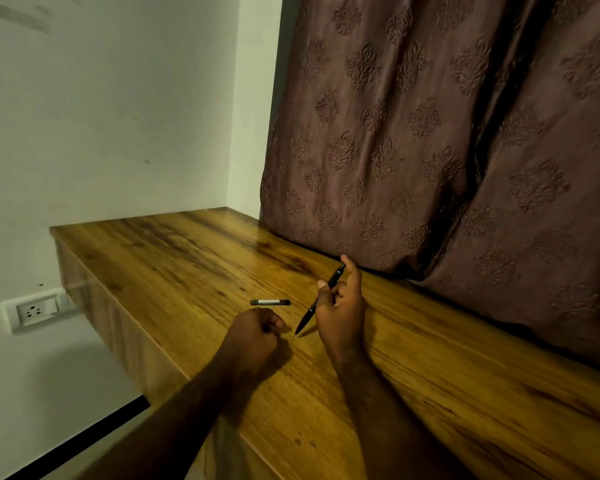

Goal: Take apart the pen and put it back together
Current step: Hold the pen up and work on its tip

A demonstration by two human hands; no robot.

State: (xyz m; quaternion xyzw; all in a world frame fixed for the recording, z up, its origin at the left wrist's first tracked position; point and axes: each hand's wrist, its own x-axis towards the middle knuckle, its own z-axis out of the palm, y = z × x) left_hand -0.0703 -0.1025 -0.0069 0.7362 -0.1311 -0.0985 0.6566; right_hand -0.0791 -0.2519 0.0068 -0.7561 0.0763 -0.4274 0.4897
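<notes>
The right hand (340, 306) gripped the black pen body (321, 298), tip angled down just above the wooden surface (187, 265). The left hand (257, 332) was clenched. The pen cap (270, 302) lay beyond it.

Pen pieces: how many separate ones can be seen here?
2: the pen body held tilted in the right hand, and a cap lying on the wooden table. The closed left hand may hide another.

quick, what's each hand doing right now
left hand: closed in a fist; contents cannot be told.
right hand: shut on the pen, tip down.
</notes>
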